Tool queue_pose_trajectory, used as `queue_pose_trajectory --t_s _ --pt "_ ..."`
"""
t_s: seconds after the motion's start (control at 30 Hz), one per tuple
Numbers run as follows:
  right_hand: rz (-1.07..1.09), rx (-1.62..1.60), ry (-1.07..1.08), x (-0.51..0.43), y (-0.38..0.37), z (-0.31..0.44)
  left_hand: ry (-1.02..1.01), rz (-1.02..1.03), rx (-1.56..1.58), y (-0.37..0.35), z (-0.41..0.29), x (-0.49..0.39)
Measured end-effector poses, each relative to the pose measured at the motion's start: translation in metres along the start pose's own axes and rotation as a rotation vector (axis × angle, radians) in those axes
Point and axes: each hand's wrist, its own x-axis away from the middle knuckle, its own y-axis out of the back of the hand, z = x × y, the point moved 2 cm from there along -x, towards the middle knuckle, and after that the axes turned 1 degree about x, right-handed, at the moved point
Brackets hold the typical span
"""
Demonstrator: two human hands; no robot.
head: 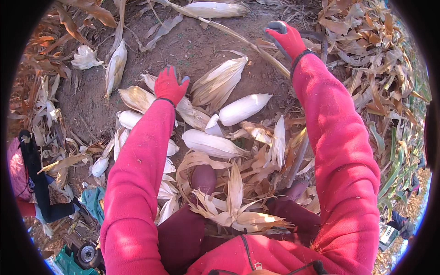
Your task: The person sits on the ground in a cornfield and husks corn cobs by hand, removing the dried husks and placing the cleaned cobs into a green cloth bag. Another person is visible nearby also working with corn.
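My left hand [171, 85], in a red glove with grey fingertips, is over a husked-in corn ear [194, 113] that shows on both sides of it. Its thumb stands apart from the fingers; contact with the ear is unclear. Farther out on the right, my right hand [287, 39] has its grey-coated fingers curled, and I cannot tell if anything is inside. A dry stalk [247, 43] runs just left of that hand. Between my arms lie a large tan-husked ear [220, 80] and pale ears [244, 109] [213, 143].
Peeled-back husks [233, 215] lie between my legs. Dry corn leaves [364, 51] pile up on the right. Another ear [116, 68] lies left on bare soil [89, 92]. At far left are a person's dark sleeve [31, 172] and a wheel [87, 253] beside green machinery [68, 263].
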Motion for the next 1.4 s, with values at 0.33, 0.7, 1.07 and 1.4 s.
queue_pose_trajectory --t_s 0.33,0.7,1.07,1.4 --pt "0.038 0.412 0.1 -0.086 -0.072 -0.013 0.444 -0.131 -0.056 -0.085 -0.02 -0.06" --pt "0.314 0.871 0.16 -0.204 -0.132 -0.042 0.322 -0.177 -0.077 -0.067 -0.026 -0.053" --pt "0.512 0.664 0.116 -0.22 -0.151 -0.034 0.328 -0.092 -0.029 -0.055 -0.029 -0.061" --pt "0.452 0.536 -0.025 -0.192 -0.164 -0.033 0.329 -0.12 -0.071 -0.064 -0.03 -0.054"
